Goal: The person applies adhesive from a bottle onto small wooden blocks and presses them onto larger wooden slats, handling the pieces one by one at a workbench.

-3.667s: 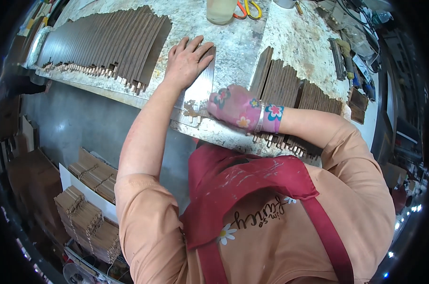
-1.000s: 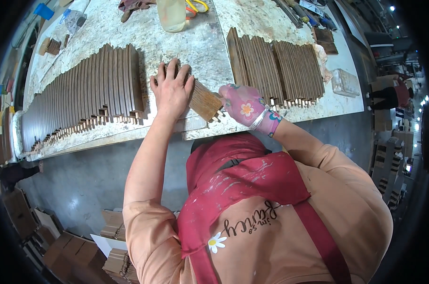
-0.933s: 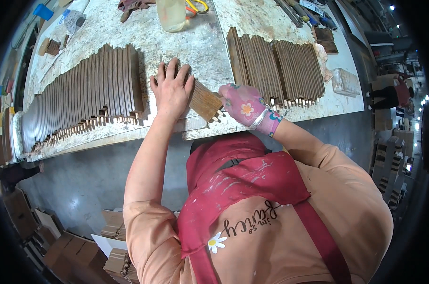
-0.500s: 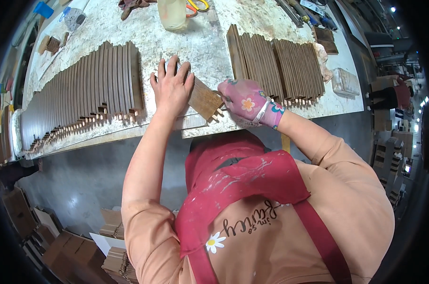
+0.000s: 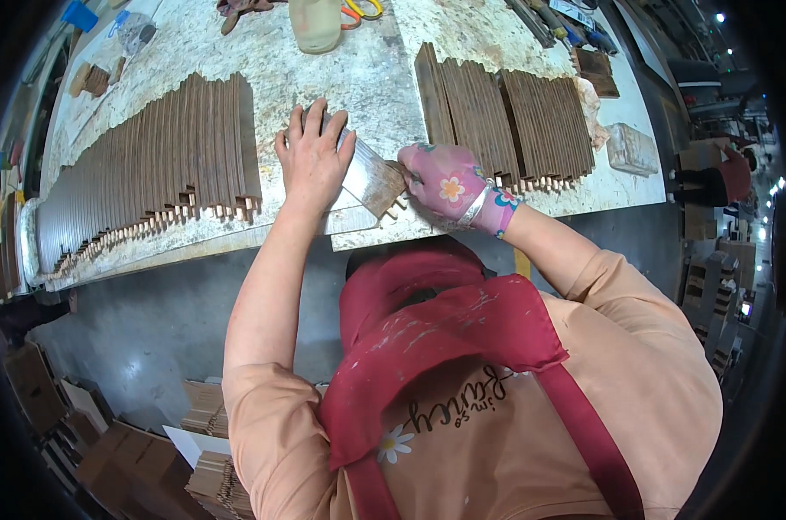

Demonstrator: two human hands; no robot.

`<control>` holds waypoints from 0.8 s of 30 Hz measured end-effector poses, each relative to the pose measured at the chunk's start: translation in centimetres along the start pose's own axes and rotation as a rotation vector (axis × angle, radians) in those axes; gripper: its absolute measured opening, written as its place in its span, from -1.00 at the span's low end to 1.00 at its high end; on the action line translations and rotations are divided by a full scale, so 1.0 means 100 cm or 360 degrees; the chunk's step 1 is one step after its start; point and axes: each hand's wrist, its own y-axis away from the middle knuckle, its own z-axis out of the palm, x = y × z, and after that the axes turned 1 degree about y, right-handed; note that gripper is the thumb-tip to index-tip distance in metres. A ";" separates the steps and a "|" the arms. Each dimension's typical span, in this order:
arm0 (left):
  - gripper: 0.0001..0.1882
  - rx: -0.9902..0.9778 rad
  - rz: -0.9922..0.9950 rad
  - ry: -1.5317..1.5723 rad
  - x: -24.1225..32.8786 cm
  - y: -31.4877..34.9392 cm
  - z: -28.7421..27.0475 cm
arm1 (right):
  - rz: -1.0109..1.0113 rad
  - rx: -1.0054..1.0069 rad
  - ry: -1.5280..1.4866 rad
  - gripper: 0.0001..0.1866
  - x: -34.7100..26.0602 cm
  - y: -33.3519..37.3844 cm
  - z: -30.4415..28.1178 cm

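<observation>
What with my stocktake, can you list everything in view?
Stained workbench: one, whitish, top
Upright dowelled wooden boards: many, brown, both sides
Dowelled wooden board: one, brown, centre
Translucent plastic container: one, yellowish, far centre
Cylindrical cup: one, blue, far left
Rectangular wrapped block: one, whitish, right
Tools: several, dark, far right
Boxes: several, brown, lower left
Co-worker: one, red top, right
Apron: one, red, lower centre
Left hand: one, bare, on board
Right hand: one, pink glove, at board's corner

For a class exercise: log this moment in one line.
left hand: on brown board | right hand: gloved, at board's corner | table: board rows both sides
</observation>
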 end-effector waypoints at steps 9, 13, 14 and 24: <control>-0.63 -0.0014 0.0021 0.0021 0.000 0.000 -0.002 | -0.0180 -0.0224 0.0114 -0.87 -0.010 0.003 -0.003; -0.62 -0.0049 0.0020 0.0013 0.000 0.000 -0.004 | -0.0168 -0.0122 0.0070 -0.90 -0.005 -0.005 -0.006; -0.62 -0.0058 0.0021 0.0005 0.000 -0.001 -0.004 | -0.0164 -0.0101 0.0054 -0.91 -0.003 -0.007 -0.002; -0.59 -0.0149 0.0019 -0.0006 -0.002 -0.001 -0.006 | -0.0246 -0.0273 0.0156 -0.87 -0.012 -0.007 -0.005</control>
